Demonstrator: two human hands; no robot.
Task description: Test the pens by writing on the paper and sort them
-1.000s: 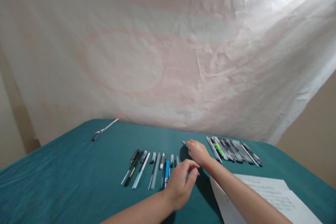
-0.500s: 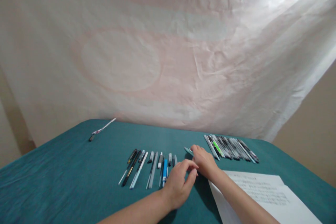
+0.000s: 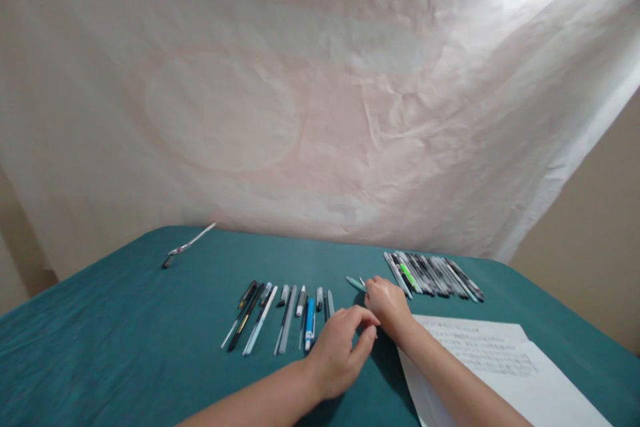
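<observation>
Right hand [image 3: 387,301], teal pen [image 3: 355,283] apparently being pinched in its grip left of far pen row [image 3: 433,273], is being drawn nearer slack left hand [image 3: 345,350]; pen seemingly being repositioned, steadiness being called for.

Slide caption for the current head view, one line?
Right hand holding a slim teal pen, left hand near a thick bright-blue pen, over a dark-green cloth-covered table.

Bare forearms [image 3: 460,373] taper to slim wrists [image 3: 407,328], a bare left hand [image 3: 344,349] and right hand [image 3: 387,300], and slender fingers [image 3: 363,314].
</observation>
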